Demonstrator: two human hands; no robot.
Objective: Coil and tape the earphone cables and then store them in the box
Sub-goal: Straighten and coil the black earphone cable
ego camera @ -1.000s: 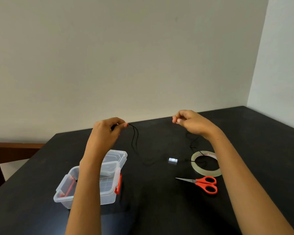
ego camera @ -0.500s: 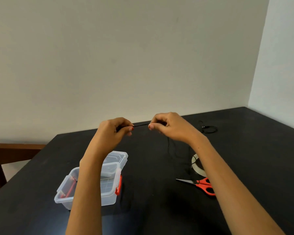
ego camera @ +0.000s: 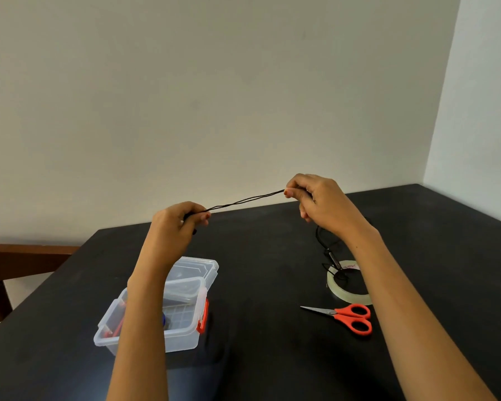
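Thin black earphone cable (ego camera: 245,201), doubled, stretched taut between both hands.

Black earphone cable (ego camera: 245,201), black table (ego camera: 272,285), orange-handled scissors (ego camera: 355,317), clear box (ego camera: 185,331).

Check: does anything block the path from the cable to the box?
Nothing visible does. The earphone cable is pinched between left hand and right hand; the box looks open, only the left forearm crossing over it.

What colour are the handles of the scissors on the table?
Orange-red; the scissors show clearly in the head view, lying on the black table.
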